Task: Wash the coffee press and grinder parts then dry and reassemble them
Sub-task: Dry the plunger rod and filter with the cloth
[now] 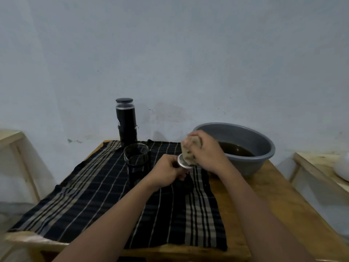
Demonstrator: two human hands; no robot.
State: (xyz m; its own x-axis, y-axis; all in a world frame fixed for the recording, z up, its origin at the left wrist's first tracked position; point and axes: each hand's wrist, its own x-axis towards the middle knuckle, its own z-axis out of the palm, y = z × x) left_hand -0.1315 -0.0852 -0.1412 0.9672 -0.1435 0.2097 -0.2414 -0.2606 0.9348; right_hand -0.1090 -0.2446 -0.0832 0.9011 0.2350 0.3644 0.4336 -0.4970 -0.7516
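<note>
Filter disc [182, 162] sits held in your left hand [168, 170], your right hand [205, 150] curled round the sponge [189, 150] pressing above it; thin metal, probably slippery and bendable, so grip its rim

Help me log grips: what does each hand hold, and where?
The left hand grips the metal filter disc from beneath; the right hand clutches a beige sponge by its upper end, pressed on the disc.

Left grip [168, 170] curled, pinching; right grip [204, 149] clenched just above; both forearms outstretched
</note>
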